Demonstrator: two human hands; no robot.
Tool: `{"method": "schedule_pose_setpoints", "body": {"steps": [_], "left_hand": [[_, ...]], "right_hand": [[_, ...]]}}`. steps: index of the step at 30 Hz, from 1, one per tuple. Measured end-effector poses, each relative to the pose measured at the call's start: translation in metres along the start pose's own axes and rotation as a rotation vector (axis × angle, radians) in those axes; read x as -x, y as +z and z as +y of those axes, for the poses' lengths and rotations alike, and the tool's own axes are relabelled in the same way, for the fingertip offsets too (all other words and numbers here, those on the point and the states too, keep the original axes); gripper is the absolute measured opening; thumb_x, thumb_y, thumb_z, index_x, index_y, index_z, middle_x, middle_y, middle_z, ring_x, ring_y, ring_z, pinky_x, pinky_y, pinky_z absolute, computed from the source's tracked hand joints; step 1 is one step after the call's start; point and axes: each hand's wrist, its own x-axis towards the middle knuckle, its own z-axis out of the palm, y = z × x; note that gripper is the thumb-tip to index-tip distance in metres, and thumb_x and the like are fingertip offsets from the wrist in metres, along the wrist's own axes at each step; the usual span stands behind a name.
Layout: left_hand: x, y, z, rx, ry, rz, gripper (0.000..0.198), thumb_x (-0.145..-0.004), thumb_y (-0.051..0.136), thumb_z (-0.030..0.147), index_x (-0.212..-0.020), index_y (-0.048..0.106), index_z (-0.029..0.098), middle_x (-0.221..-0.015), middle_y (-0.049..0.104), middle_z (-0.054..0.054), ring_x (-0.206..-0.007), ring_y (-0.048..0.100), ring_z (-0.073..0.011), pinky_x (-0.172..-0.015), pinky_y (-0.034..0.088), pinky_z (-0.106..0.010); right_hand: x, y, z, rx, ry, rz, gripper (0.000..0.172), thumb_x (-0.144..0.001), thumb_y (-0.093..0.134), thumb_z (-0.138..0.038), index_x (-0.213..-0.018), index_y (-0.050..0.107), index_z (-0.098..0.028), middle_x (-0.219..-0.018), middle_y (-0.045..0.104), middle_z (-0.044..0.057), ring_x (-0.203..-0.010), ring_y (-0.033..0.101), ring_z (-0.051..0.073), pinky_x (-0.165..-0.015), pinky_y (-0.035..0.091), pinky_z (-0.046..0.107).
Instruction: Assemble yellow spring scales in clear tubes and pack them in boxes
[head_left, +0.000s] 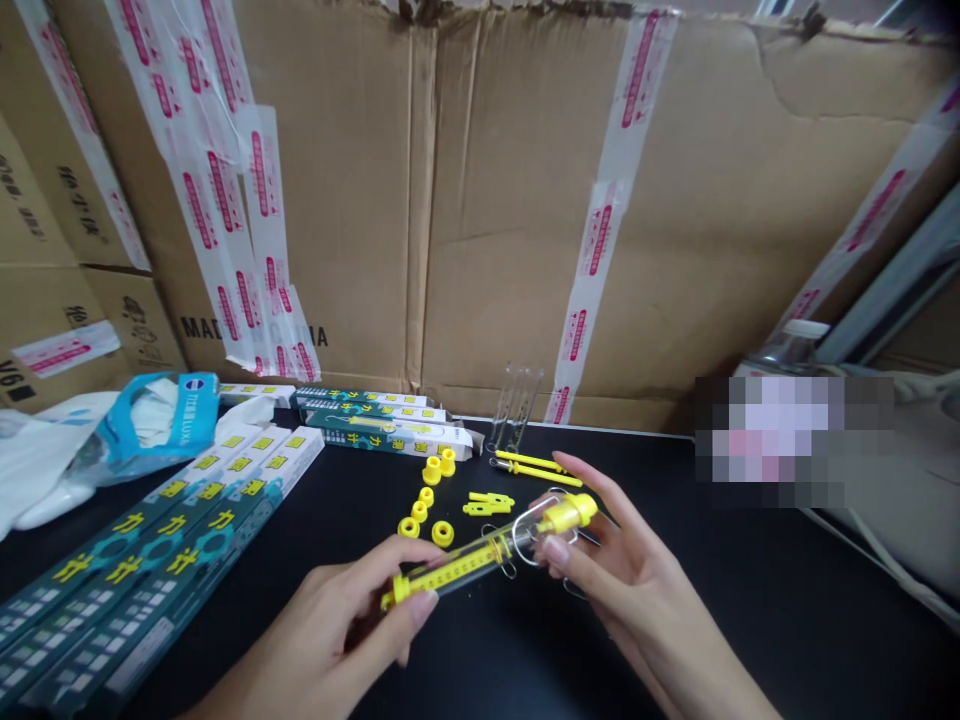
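Observation:
A clear-tubed spring scale (pixel 457 572) with a yellow scale strip and yellow end caps is held above the black table, tilted up to the right. My left hand (pixel 352 625) is closed around its lower left end, thumb on the tube. My right hand (pixel 622 565) grips the upper right end near the yellow cap (pixel 574 510), with a wire hook (pixel 517 545) at the fingers. Just beyond lie yellow flat pieces (pixel 487 504), yellow rods (pixel 540 472) with springs or metal ends, and several yellow caps and rings (pixel 442 533).
Long printed boxes (pixel 161 560) lie at the left, and more boxes (pixel 390 435) lie at the back. Clear tubes (pixel 517 405) stand near the cardboard wall (pixel 487 200). A blue plastic packet (pixel 165 420) is at far left. A capped bottle (pixel 802 345) is at the right, partly blurred.

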Motion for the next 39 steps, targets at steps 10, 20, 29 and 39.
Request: {"method": "schedule_pose_setpoints", "body": {"steps": [10,20,29,39], "left_hand": [[0.001,0.002,-0.015,0.009,0.062,-0.317,0.037,-0.09,0.058,0.043,-0.124,0.056,0.029,-0.071,0.069,0.006,-0.061,0.062,-0.0152,-0.056,0.04,-0.021],[-0.04,-0.082,-0.011,-0.712,0.27,0.303,0.052,-0.095,0.047,0.058,-0.133,0.057,0.024,-0.129,0.068,-0.01,-0.115,0.064,-0.0313,-0.1,0.049,-0.044],[-0.113,-0.106,-0.072,-1.119,0.31,0.244,0.046,-0.096,0.06,0.04,-0.134,0.058,0.015,-0.143,0.057,-0.021,-0.128,0.056,-0.0381,-0.103,0.049,-0.052],[-0.106,-0.117,-0.046,-1.255,0.408,0.345,0.035,-0.099,0.048,0.034,-0.122,0.06,0.011,-0.126,0.066,-0.019,-0.12,0.06,-0.0367,-0.101,0.044,-0.05]], "right_hand": [[0.008,0.007,0.002,-0.102,0.231,-0.276,0.03,-0.085,0.079,-0.035,-0.109,0.075,-0.018,-0.097,0.077,0.008,-0.078,0.074,0.014,-0.075,0.06,0.022],[0.007,-0.002,-0.006,-0.084,0.056,-0.199,0.022,-0.093,0.07,-0.037,-0.106,0.071,-0.019,-0.106,0.077,0.009,-0.094,0.075,0.021,-0.086,0.062,0.035],[0.005,-0.002,-0.004,-0.044,-0.014,-0.185,0.023,-0.093,0.07,-0.036,-0.109,0.07,-0.021,-0.107,0.078,0.008,-0.096,0.074,0.022,-0.087,0.062,0.035],[0.003,-0.006,-0.012,-0.068,-0.058,-0.185,0.027,-0.094,0.067,-0.037,-0.115,0.066,-0.021,-0.114,0.076,0.011,-0.094,0.076,0.027,-0.089,0.062,0.043]]}}
